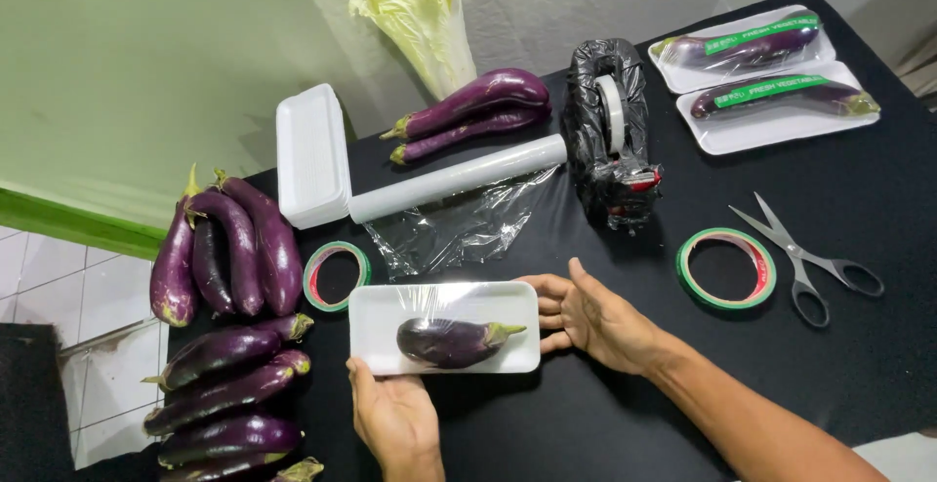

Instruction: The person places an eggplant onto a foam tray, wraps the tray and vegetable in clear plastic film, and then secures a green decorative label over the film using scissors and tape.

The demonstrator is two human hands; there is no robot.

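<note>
Near the front edge of the black tabletop (878,345), a white foam tray (376,331) held a short eggplant (449,341) under cling film. The left hand (392,414) gripped the tray's near edge, thumb on top. The right hand (597,318) pressed open fingers against its right end. Just behind lay the cling film roll (459,178) with a sheet pulled out. Loose eggplants (229,248) crowded the left edge.

both hands, left hand (393,414) and right hand (593,316), on a wrapped white tray (381,331) with one eggplant (451,341)
</note>
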